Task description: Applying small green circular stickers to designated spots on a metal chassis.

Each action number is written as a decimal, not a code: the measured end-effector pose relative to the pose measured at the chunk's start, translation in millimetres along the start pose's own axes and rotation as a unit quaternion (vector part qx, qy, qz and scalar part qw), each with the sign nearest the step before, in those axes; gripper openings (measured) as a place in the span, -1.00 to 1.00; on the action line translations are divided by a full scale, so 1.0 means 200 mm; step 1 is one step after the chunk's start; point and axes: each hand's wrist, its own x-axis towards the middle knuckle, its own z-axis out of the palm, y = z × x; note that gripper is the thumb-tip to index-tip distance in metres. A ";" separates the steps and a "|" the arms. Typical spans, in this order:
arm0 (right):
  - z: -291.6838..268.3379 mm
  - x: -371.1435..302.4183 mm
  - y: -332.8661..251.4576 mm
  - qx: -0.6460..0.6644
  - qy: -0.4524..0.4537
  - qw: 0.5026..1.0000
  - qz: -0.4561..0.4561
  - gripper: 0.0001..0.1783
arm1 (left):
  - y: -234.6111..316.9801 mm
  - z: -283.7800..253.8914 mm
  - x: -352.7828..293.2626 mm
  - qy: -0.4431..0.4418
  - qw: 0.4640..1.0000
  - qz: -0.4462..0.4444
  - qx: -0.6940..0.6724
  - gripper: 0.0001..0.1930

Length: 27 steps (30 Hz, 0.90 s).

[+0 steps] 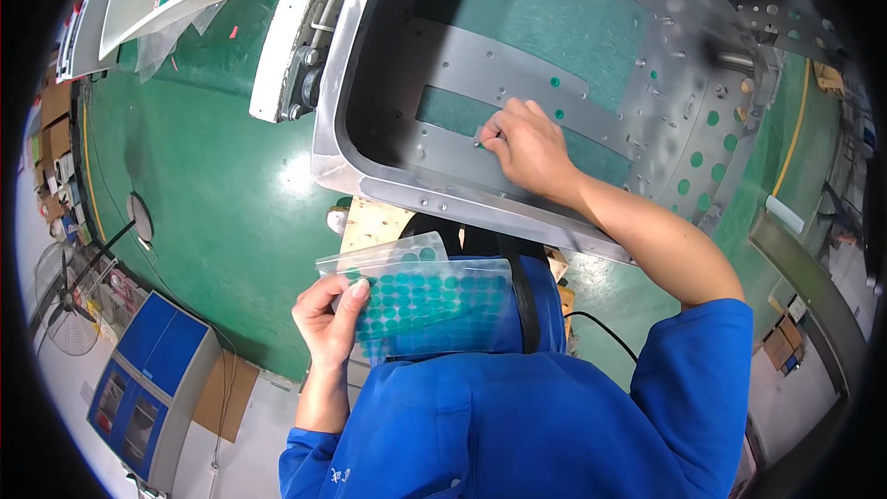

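My left hand (331, 319) pinches clear film sheets covered with rows of green round stickers (416, 307), held low in front of my body. My right hand (534, 150) reaches over the near rim into a large grey metal housing (453, 214). Its fingers are pinched together close to the inner panel (462, 55), beside a small stud (477, 142). Whatever sits between those fingertips is too small to make out. Green dots (555, 81) show on the inner panel, and several larger ones (697, 160) on the right wall. Rectangular openings in the panel show green behind.
A white block with a metal hinge (309, 83) adjoins the housing's left side. Wooden boards (374, 225) lie under its near edge. A white bin (139, 14) is at upper left, a fan (72, 314) and blue-grey cabinet (152, 374) at lower left. A black cable (608, 328) hangs at right.
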 end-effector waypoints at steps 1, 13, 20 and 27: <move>0.00 0.00 0.00 0.000 0.003 1.000 -0.003 -0.97 | 0.00 0.00 0.00 0.000 1.000 -0.001 -0.002 -0.92; 0.02 -0.01 0.01 -0.018 0.030 0.999 -0.031 -0.94 | 0.00 0.04 0.00 -0.004 1.000 0.006 -0.009 -0.92; 0.03 -0.01 0.01 -0.027 0.036 0.998 -0.049 -0.93 | 0.00 0.05 0.00 -0.014 1.000 0.009 -0.009 -0.91; 0.04 -0.02 0.02 -0.022 0.064 0.995 -0.079 -0.90 | 0.01 0.08 0.00 -0.017 0.999 0.017 -0.022 -0.91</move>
